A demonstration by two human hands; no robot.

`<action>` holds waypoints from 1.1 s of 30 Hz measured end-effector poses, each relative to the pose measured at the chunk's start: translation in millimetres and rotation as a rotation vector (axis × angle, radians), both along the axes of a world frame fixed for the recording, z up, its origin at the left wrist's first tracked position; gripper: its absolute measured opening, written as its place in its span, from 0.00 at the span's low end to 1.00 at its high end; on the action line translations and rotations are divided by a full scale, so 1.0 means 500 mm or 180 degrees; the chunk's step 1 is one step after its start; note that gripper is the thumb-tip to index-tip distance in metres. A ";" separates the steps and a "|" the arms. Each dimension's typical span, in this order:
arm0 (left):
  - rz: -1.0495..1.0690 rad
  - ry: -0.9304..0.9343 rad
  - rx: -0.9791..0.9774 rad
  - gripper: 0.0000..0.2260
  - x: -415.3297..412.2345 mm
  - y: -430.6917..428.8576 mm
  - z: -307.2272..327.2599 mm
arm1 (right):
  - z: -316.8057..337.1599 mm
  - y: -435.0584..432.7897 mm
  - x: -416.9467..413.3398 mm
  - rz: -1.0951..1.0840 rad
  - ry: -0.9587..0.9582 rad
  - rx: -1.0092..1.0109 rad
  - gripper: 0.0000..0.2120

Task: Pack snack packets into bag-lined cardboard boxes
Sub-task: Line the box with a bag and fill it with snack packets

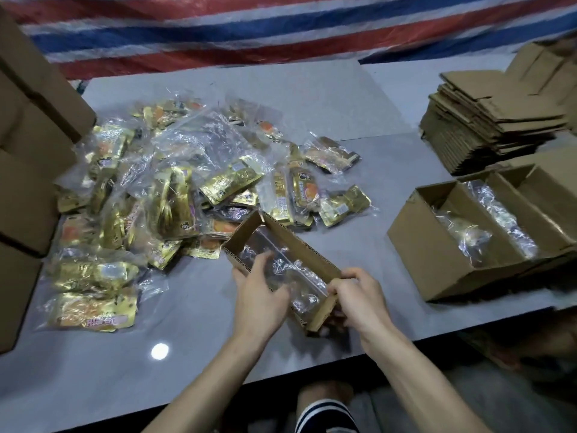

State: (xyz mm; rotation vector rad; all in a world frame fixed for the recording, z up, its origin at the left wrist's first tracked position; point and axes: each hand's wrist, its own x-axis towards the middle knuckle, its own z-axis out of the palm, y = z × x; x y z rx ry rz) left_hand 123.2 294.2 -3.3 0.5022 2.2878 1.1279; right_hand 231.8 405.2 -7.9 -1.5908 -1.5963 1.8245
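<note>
A narrow open cardboard box (299, 245) lies at an angle on the grey table (193, 332), lined with a clear plastic bag (290, 270). My left hand (259, 295) grips the box's left wall, thumb inside against the bag. My right hand (356, 295) grips the near right corner of the box, fingers curled over the rim. A big heap of gold snack packets (175, 195) in clear bags spreads over the table's left and middle, just beyond the box.
Two bag-lined open boxes (437, 245) stand at the right, with a stack of flattened cartons (487, 126) behind them. Tall cardboard boxes (28, 151) line the left edge. A striped tarp (249, 29) hangs behind. The table's front edge runs below my forearms.
</note>
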 end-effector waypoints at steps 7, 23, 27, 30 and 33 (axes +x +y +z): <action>-0.0413 -0.0385 -0.0097 0.22 0.001 0.067 -0.009 | 0.012 0.056 0.049 -0.0001 -0.0396 0.0573 0.15; -0.1163 -0.0349 -0.0211 0.21 0.120 0.325 0.008 | 0.070 0.199 0.154 0.0015 -0.1277 0.3486 0.16; -0.1308 -0.0347 -0.0392 0.21 0.111 0.352 0.016 | 0.062 0.218 0.163 0.0140 -0.1264 0.3055 0.13; -0.1415 -0.0329 -0.0439 0.20 0.107 0.368 0.024 | 0.059 0.225 0.165 0.0069 -0.1204 0.3070 0.11; -0.1467 -0.0262 -0.0487 0.21 0.111 0.381 0.029 | 0.061 0.236 0.166 -0.0073 -0.1093 0.2894 0.12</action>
